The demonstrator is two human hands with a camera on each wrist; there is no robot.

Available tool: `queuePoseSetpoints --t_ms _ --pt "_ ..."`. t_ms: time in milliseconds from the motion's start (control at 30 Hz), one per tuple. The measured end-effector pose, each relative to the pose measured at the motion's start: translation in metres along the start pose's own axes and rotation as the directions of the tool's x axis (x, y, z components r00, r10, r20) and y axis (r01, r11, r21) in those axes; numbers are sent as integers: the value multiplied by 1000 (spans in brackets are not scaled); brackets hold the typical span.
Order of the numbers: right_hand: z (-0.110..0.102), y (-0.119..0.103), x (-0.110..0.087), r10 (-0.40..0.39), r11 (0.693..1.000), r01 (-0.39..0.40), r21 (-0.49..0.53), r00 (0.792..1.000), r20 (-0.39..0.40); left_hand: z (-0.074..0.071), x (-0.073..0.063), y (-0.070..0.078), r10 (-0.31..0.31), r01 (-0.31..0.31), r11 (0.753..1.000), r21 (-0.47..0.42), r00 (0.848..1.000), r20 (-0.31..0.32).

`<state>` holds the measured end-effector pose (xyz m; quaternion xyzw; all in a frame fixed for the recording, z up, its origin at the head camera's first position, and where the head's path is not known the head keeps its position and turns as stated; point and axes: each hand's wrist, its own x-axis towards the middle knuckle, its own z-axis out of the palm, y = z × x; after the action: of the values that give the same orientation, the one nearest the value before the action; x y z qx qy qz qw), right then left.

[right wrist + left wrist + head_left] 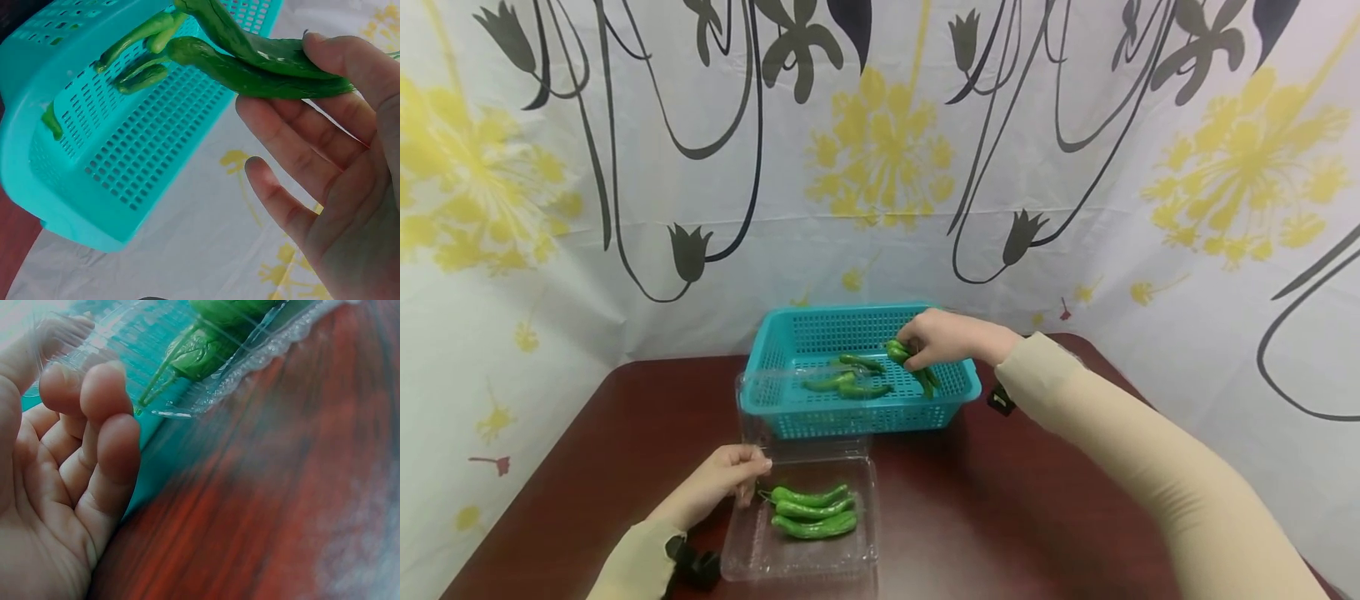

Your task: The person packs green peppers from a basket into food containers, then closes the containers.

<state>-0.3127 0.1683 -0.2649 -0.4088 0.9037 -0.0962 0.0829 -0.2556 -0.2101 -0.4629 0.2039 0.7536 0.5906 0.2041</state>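
Observation:
My right hand (947,335) pinches two green peppers (250,69) between thumb and fingers, above the right side of a turquoise plastic basket (857,421). Several more green peppers (865,390) lie on the basket's floor. Nearer to me, a clear plastic clamshell box (737,560) stands with its lid (758,430) raised toward the basket. Three green peppers (814,528) lie side by side inside the box. At the box's left edge, my left hand (722,477) grips the thin plastic, thumb and curled fingers on either side of it.
The dark red-brown table (1000,517) carries both containers. Close behind the basket hangs a white sheet (737,325) printed with grey and yellow flowers, which also runs along both sides. The upright lid overlaps the basket's front left in the head view.

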Motion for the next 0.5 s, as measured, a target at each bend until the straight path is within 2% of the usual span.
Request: queuePoseSetpoints --t_ms 267,500 --pt "-4 -15 -2 -86 996 86 -32 996 -13 1 0 4 34 -34 999 -3 999 0" --pt "0 -32 2 -87 996 87 -14 996 28 1 0 4 -6 6 1000 -11 1000 0"
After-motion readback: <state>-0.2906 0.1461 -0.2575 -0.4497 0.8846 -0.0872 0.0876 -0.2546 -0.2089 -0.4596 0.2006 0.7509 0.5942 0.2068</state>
